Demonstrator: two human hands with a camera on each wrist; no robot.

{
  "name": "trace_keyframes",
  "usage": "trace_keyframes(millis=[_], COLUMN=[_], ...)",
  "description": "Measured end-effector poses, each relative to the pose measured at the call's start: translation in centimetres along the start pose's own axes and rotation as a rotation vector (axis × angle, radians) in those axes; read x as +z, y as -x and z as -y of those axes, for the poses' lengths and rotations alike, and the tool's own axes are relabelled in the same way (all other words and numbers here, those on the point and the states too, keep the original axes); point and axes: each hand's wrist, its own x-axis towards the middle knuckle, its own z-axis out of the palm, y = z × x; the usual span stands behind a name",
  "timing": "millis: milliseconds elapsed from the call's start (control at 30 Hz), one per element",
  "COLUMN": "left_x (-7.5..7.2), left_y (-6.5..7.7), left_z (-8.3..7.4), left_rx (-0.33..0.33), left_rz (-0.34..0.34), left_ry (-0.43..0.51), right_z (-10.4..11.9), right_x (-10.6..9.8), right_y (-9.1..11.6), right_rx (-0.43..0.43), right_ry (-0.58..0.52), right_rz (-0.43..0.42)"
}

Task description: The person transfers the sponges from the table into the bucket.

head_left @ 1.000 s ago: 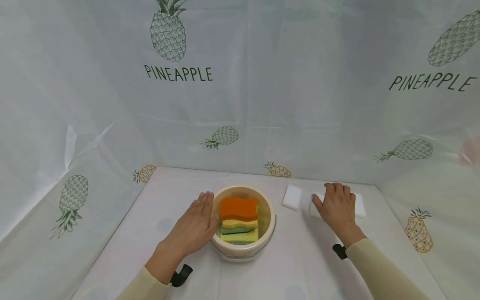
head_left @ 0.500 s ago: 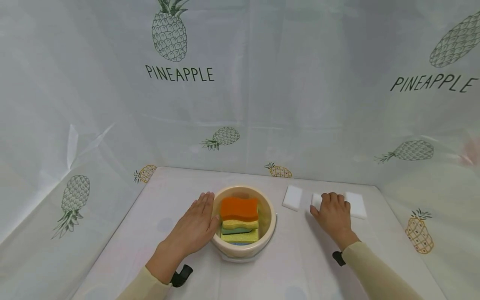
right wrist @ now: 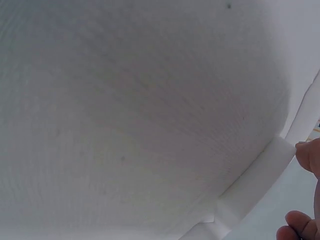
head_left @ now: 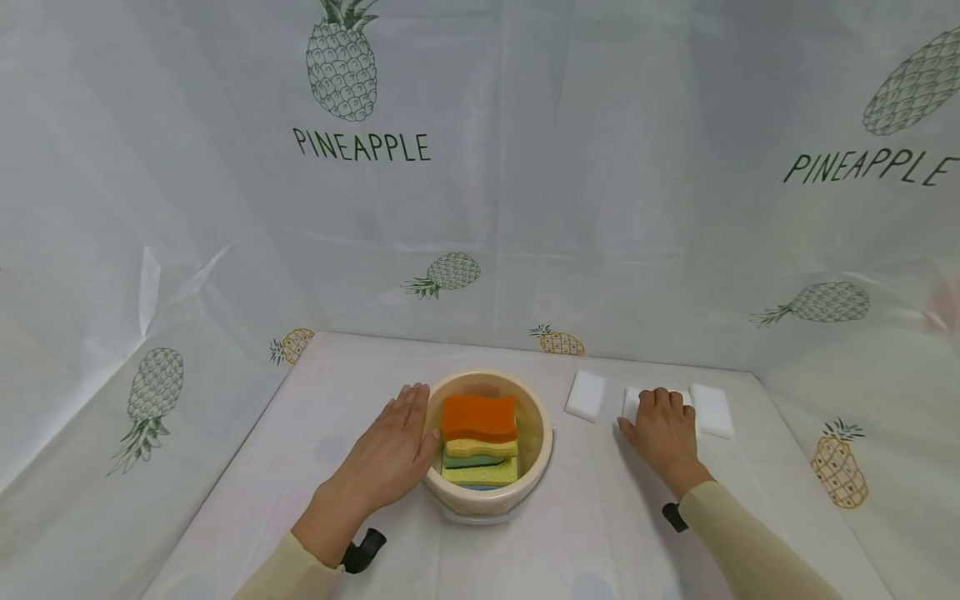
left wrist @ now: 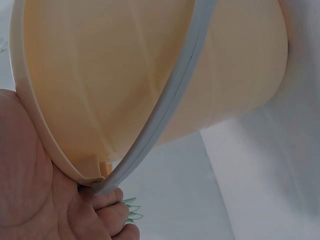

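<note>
In the head view a cream bucket (head_left: pixel 539 454) holds a stack of sponges, an orange one (head_left: pixel 480 417) on top. My left hand (head_left: pixel 390 454) rests against the bucket's left rim with its fingers straight and together. Seen by the left wrist camera, the palm lies at the rim near the end of the grey handle (left wrist: pixel 167 92). My right hand (head_left: pixel 663 433) is over the middle white sponge (head_left: pixel 632 403), fingers slightly bent and spread. In the right wrist view, one fingertip is right at that sponge's end, and other fingertips stay apart from it.
A second white sponge (head_left: pixel 586 395) lies to the left, nearer the bucket, and a third white sponge (head_left: pixel 712 410) lies on the right. The white-covered table (head_left: pixel 555 542) meets pineapple-printed sheeting (head_left: pixel 600 208) at its back and sides.
My right hand has shifted slightly left and lower over the middle white sponge, uncovering the right-hand one. The left hand and the bucket have stayed where they were.
</note>
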Motion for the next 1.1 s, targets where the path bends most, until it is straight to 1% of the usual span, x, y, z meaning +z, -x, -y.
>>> trace_keyframes(millis=[233, 467, 600, 867, 1000, 1100], left_x=[0.0, 0.0, -0.1, 0.0, 0.0, 0.0], left_y=[0.0, -0.1, -0.1, -0.3, -0.3, -0.3], left_z=[0.1, 0.1, 0.1, 0.2, 0.3, 0.2], left_rx=[0.009, 0.011, 0.006, 0.017, 0.018, 0.014], left_rz=[-0.005, -0.007, 0.0, 0.006, 0.011, 0.013], left_ry=[-0.005, 0.004, 0.005, -0.005, -0.004, 0.001], right_z=[0.0, -0.4, -1.2, -4.0, -5.1, -5.5], right_x=[0.4, -0.2, -0.7, -1.4, -1.5, -1.4], right_y=[0.0, 0.6, 1.1, 2.2, 2.7, 3.1], right_rx=[0.012, 0.011, 0.004, 0.018, 0.013, 0.002], right_ry=[-0.018, -0.017, -0.025, -0.041, -0.017, 0.017], right_rz=[0.026, 0.067, 0.085, 0.131, 0.122, 0.095])
